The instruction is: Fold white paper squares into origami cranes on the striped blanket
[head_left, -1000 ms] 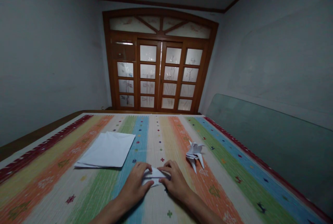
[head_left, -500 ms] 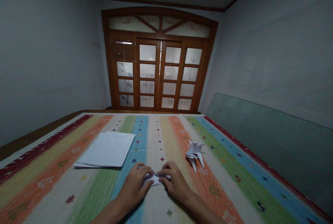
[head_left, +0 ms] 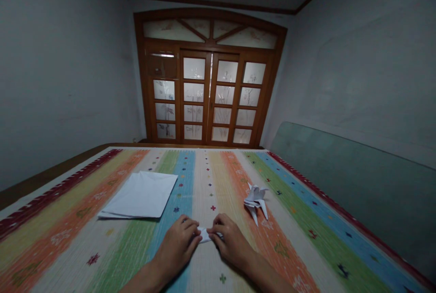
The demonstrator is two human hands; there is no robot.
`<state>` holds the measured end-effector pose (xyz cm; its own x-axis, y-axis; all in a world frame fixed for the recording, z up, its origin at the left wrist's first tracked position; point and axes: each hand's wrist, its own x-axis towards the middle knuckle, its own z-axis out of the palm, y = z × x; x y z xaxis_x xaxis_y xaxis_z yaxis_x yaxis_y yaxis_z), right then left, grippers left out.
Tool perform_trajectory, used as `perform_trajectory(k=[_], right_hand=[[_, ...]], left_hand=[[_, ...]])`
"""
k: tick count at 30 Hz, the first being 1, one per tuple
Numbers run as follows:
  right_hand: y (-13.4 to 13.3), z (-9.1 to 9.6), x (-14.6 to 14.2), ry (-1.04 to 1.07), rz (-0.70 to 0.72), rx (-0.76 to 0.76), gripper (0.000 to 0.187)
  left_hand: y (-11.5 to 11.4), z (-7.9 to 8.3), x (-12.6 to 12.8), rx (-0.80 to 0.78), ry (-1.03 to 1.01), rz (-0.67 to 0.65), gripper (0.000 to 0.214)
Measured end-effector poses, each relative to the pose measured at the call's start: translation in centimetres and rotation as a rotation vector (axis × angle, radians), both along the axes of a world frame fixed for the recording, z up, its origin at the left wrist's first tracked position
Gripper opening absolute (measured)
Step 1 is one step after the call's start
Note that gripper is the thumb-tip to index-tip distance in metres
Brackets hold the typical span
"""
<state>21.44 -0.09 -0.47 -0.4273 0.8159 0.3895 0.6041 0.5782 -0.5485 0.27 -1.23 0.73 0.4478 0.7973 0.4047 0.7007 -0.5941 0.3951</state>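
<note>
Between my two hands lies a small folded white paper [head_left: 205, 235], low over the striped cloth. My left hand [head_left: 180, 240] is closed on its left end, thumb and fingers pinched together. At the other end my right hand [head_left: 229, 241] pinches the paper the same way. The fingers cover most of the paper, so only its middle and a sliver at the right show. To the right of my hands stand folded paper figures [head_left: 256, 201] with pointed tips, grouped close together. A stack of white paper sheets [head_left: 141, 195] lies flat to the left.
A striped, patterned tablecloth [head_left: 112, 256] covers the table. Along the right side runs a pale green panel or bench back [head_left: 340, 156]. Beyond the far table edge are wooden doors [head_left: 207, 97] with frosted panes. White walls rise on both sides.
My fingers have drawn slightly closer and lower over the folded paper, hiding its raised edges. Both hands keep their hold. The sheets and paper figures have stayed in place.
</note>
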Motion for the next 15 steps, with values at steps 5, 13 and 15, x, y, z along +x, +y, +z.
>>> perform_trajectory(k=[5,13,15], right_hand=[[0.4,-0.1,-0.1,0.126,-0.047,-0.1,0.018],[1.1,-0.2,-0.2,0.216,-0.063,-0.167,0.028],[1.3,-0.5,-0.3,0.237,-0.073,-0.191,0.034]], left_hand=[[0.1,-0.1,0.1,-0.076,-0.003,0.016,0.01],[0.6,-0.5,-0.1,-0.124,-0.047,-0.04,0.014],[0.7,-0.5,-0.1,-0.119,-0.051,-0.051,0.014]])
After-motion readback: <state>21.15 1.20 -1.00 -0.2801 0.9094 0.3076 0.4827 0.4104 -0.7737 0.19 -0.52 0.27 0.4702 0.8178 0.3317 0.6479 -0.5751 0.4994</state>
